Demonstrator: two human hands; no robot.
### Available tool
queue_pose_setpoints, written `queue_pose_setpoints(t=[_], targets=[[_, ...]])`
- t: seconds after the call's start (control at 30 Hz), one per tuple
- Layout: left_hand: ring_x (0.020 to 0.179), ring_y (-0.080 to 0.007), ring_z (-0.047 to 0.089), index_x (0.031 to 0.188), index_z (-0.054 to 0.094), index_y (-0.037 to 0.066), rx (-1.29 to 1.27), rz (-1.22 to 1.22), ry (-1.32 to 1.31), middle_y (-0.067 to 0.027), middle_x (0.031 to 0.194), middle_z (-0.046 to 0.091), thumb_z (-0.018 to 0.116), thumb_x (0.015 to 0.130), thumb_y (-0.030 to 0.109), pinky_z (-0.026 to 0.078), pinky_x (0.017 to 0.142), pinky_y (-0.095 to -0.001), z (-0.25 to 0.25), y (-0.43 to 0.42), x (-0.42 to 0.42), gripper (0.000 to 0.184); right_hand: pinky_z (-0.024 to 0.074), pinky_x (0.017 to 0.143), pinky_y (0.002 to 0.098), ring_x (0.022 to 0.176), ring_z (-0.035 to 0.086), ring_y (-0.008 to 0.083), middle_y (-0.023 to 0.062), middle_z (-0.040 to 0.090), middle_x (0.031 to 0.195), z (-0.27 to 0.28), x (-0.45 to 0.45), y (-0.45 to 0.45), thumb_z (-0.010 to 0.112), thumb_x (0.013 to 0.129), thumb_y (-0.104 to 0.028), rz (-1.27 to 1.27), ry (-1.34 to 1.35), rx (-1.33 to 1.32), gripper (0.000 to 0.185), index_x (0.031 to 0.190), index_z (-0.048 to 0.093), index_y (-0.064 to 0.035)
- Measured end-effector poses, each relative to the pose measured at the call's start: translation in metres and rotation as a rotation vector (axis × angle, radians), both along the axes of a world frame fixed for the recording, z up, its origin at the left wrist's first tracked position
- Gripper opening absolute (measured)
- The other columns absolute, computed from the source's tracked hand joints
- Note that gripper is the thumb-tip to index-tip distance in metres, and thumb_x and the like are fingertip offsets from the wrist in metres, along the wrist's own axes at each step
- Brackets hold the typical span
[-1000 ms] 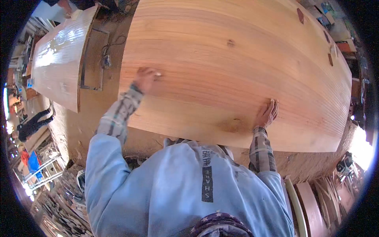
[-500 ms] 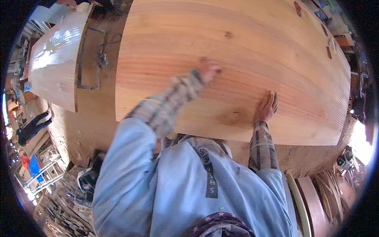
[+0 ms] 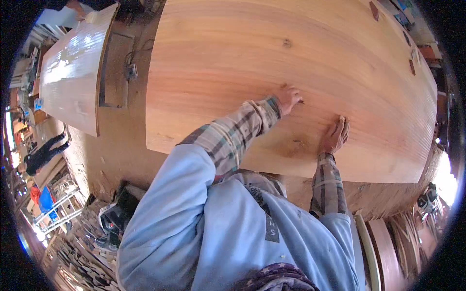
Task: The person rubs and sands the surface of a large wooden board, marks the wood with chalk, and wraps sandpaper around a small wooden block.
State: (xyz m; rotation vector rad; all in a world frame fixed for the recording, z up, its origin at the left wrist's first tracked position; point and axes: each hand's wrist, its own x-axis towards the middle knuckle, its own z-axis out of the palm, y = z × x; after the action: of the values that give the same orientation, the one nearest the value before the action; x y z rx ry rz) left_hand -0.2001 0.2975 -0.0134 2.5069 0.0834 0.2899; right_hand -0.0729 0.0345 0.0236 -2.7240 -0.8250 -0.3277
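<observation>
A broad pale wooden panel (image 3: 218, 58) with streaked grain and a dark knot fills the upper middle and right. My left hand (image 3: 290, 98) is over its middle, fingers curled together; a small dark bit shows by the fingertips, too small to name. To the right and nearer the front edge, my right hand (image 3: 335, 136) rests on the wood with its fingers stretched forward and slightly apart. Whether anything lies beneath that palm is hidden. Both plaid sleeves reach over the panel's near edge.
Another glossy panel (image 3: 73, 72) stands at the left, with a co-worker's hand (image 3: 76, 8) near its far end. A person in dark clothes (image 3: 46, 155) is farther left. Small dark pieces (image 3: 412, 67) lie on my panel's right side. Wood scraps (image 3: 77, 252) cover the lower left.
My left hand has swept rightward across the panel from its left side and is now near my right hand. My right hand has stayed in about the same place on the wood.
</observation>
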Motion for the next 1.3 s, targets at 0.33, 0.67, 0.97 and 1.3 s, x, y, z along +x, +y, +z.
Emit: queue_pose_setpoints(t=[0.33,0.67,0.97,1.3], targets=[[0.107,-0.0244,0.059,0.111,0.068,0.017,0.271,0.442,0.502,-0.0037,0.115,0.065,0.066,0.082,0.031,0.041,0.097,-0.0495,0.002,0.285,-0.317,0.032,0.0250,0.113,0.0477,0.137,0.036,0.0340,0.0154,0.042,0.146,0.005,-0.006,0.003,0.048,0.099,-0.035,0.007,-0.039,-0.021,0.048,0.138,0.045,-0.0083],[0.089,-0.0206,0.055,0.097,0.069,0.027,0.304,0.158,-0.334,0.0043,0.085,0.059,0.068,0.067,0.013,0.045,0.083,-0.0398,-0.019,0.122,-0.128,0.032,0.0267,0.112,0.0449,0.136,0.037,0.0316,0.0136,0.045,0.145,0.004,-0.004,0.004,0.047,0.099,-0.029,0.009,-0.059,-0.033,0.042,0.137,0.048,-0.0108],[0.095,-0.0291,0.063,0.099,0.072,0.018,0.488,1.039,0.424,-0.0075,0.100,0.068,0.069,0.081,0.024,0.050,0.086,-0.0417,0.085,0.300,-0.383,0.020,0.0280,0.111,0.0446,0.136,0.038,0.0324,0.0135,0.047,0.143,-0.020,0.012,-0.011,0.049,0.097,-0.030,-0.019,0.048,-0.043,0.042,0.136,0.050,-0.0122],[0.073,-0.0129,0.063,0.090,0.065,0.006,-1.333,0.901,-0.282,-0.0037,0.085,0.068,0.076,0.081,0.010,0.052,0.066,-0.0293,0.111,0.017,-0.135,0.015,0.0429,0.103,0.0350,0.126,0.048,0.0242,0.0099,0.050,0.138,0.013,-0.099,0.027,0.059,0.095,-0.024,0.046,1.276,0.878,0.050,0.139,0.045,-0.0056]])
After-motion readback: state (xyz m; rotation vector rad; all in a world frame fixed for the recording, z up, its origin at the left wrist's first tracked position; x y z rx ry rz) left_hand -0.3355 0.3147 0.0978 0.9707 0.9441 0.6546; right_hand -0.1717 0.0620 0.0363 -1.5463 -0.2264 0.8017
